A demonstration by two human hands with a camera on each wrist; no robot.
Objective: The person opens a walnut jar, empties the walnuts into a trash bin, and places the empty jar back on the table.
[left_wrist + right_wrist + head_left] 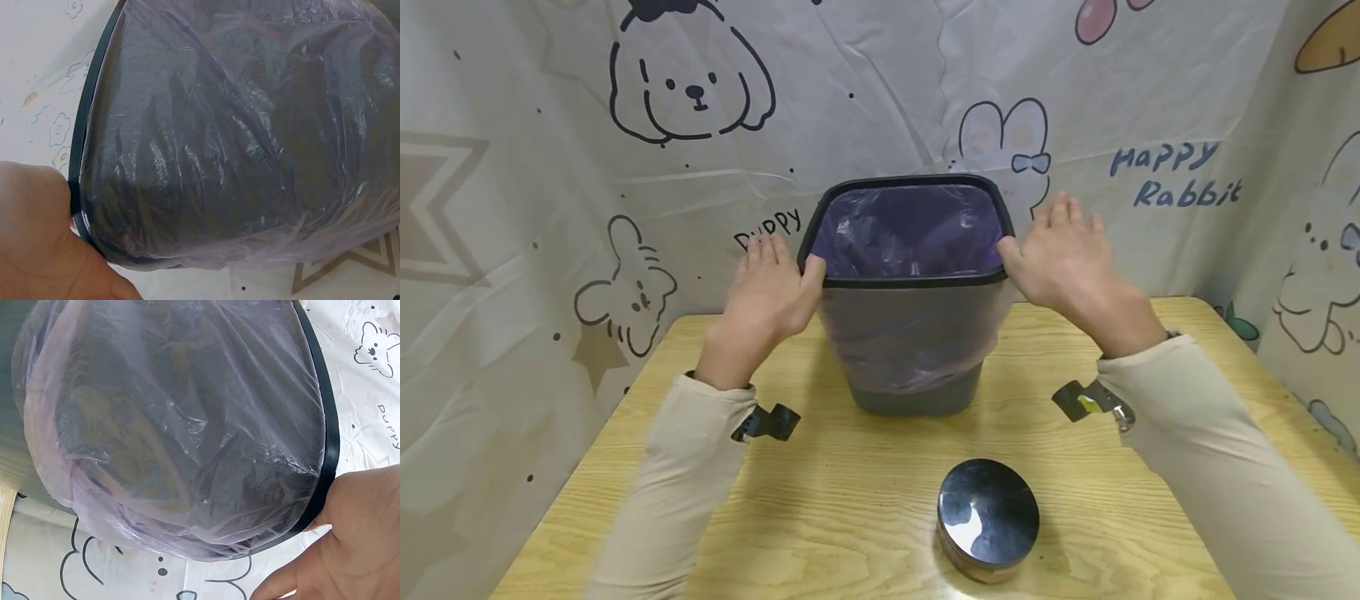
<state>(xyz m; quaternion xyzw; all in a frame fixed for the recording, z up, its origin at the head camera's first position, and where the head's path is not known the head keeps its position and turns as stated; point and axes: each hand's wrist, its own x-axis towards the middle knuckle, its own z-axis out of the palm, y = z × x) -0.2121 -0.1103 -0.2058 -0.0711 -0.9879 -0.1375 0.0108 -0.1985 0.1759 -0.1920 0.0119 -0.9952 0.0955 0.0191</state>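
A grey trash can (917, 402) stands upright on the table, lined with a thin purple trash bag (917, 342) that hangs folded over its outside. A black rim ring (917, 282) sits around the mouth, over the bag. My left hand (767, 292) is at the left side of the rim, thumb against the ring and the other fingers stretched out past it. On the right side, my right hand (1067, 258) touches the ring with its thumb, fingers likewise straight. Both wrist views show the bag (219, 137) wrinkled under the ring (325, 425).
A round, shiny dark-topped container (988, 512) stands near the front of the wooden table (835, 500). Behind the table hangs a pale cloth (865, 100) printed with cartoon animals, close to the trash can.
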